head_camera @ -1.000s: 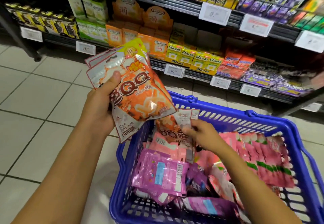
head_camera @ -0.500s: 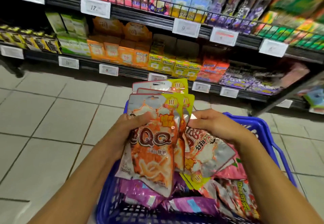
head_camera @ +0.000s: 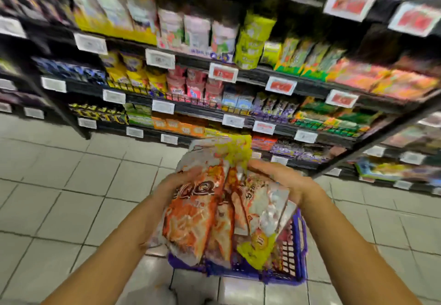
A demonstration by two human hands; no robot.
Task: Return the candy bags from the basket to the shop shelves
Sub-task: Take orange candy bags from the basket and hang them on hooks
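Observation:
Both hands hold one stack of orange and white "QQ" candy bags with yellow tops, upright in front of me. My left hand grips the stack's left side, thumb on the front bag. My right hand grips the right side. Below the stack stands the blue plastic basket on the floor, mostly hidden by the bags; what lies in it cannot be seen. The shop shelves rise straight ahead, blurred by motion.
Several shelf tiers carry snack packets and boxes, with white and red price tags along the edges. A second shelf unit juts in at the right. Grey tiled floor spreads to the left and around the basket.
My right hand left the basket and joined the left on the stack of bags. My view rose from the basket to the upper shelves, and the bags moved to the centre.

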